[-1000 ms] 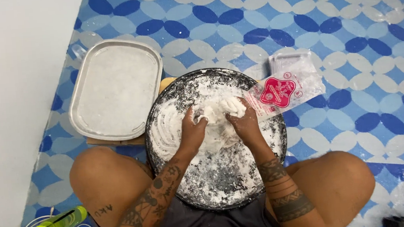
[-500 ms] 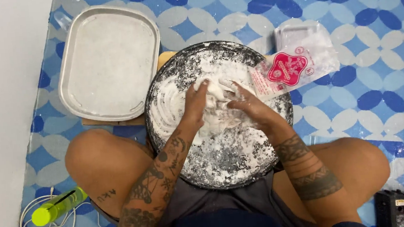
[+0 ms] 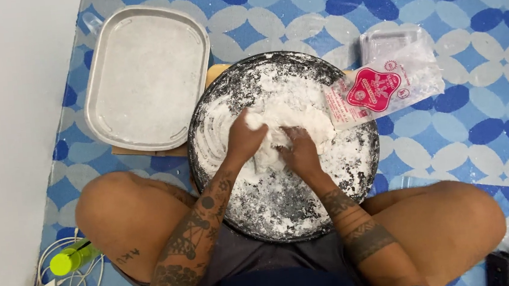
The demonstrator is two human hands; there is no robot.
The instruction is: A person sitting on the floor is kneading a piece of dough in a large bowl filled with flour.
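Both hands have drawn closer together since the earlier frame, now bunched at the middle of the round dark pan (image 3: 226, 97). From the head view, left hand (image 3: 243, 141) and right hand (image 3: 299, 153) are curled around white dough (image 3: 278, 132), fingers clamped on it, beside a plastic flour bag (image 3: 383, 87) and a metal tray (image 3: 146, 76).

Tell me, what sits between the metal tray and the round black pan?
In the head view, a brown board's corner shows between the tray and pan, tucked under both.
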